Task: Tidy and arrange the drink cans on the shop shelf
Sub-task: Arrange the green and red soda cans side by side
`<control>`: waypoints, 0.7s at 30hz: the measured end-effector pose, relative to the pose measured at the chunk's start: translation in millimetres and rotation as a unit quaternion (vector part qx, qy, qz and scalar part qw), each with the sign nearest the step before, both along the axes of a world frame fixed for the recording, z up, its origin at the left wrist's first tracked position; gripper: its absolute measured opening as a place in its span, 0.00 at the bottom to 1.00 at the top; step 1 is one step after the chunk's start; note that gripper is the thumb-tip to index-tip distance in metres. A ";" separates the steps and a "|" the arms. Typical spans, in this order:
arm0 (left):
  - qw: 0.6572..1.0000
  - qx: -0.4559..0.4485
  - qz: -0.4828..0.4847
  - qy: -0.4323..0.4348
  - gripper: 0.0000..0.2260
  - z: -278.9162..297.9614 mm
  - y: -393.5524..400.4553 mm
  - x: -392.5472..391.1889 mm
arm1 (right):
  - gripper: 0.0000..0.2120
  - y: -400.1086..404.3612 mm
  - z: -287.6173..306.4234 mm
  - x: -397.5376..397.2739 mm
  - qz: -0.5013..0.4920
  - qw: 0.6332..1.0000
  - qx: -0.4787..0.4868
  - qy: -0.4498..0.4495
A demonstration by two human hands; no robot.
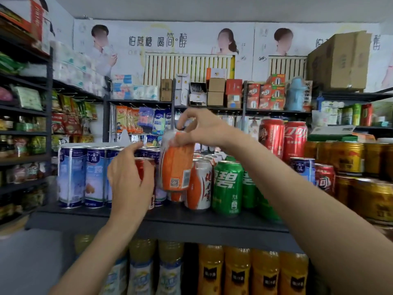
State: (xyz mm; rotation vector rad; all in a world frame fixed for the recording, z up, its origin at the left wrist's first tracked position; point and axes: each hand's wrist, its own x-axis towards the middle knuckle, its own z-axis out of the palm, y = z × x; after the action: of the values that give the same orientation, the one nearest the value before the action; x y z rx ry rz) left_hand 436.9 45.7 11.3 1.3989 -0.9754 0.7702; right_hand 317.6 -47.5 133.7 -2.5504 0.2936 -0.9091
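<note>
My right hand (200, 128) grips the top of an orange and white can (176, 165) and holds it lifted and slightly tilted above the dark shelf (170, 218). My left hand (129, 177) is wrapped around a red can (143, 167) that stands on the shelf just left of the lifted one; most of the red can is hidden by my fingers. Another orange and white can (200, 186) stands on the shelf to the right, beside green cans (227, 188).
Blue and white tall cans (83, 177) fill the shelf's left part. Red cola cans (282, 139) are stacked at the right, with gold cans (348, 158) beyond. Bottles of orange juice (251, 271) stand on the shelf below. Snack racks line the left wall.
</note>
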 end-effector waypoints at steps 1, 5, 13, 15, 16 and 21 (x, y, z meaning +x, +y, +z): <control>0.999 0.038 0.022 -0.021 0.16 -3.4 1.2 5.5 | 0.16 -0.8 -7.5 6.0 -0.005 1.000 -0.008 0.013; 0.990 0.138 0.028 -0.028 0.24 -14.7 7.4 24.2 | 0.17 -6.5 -31.4 20.1 -0.027 0.997 -0.041 0.053; 0.987 0.161 0.004 0.007 0.32 -19.2 13.9 32.9 | 0.19 -13.0 -58.4 37.6 -0.138 0.973 -0.172 0.070; 0.988 0.154 0.024 -0.008 0.32 -19.4 14.9 31.6 | 0.20 -12.9 -59.9 40.6 -0.139 0.971 -0.176 0.082; 0.989 0.144 0.032 -0.020 0.31 -18.8 15.5 28.8 | 0.21 -13.0 -58.1 38.3 -0.126 0.973 -0.171 0.085; 0.988 0.127 -0.018 -0.087 0.27 -1.8 5.7 -7.2 | 0.15 -36.4 -14.3 -17.2 -0.125 0.978 -0.157 0.054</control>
State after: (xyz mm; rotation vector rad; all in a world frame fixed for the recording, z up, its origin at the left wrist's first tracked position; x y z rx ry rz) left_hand 429.7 51.4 9.4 1.5465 -1.2666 0.7699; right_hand 300.5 -84.0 119.3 -2.9084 0.5540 -0.9743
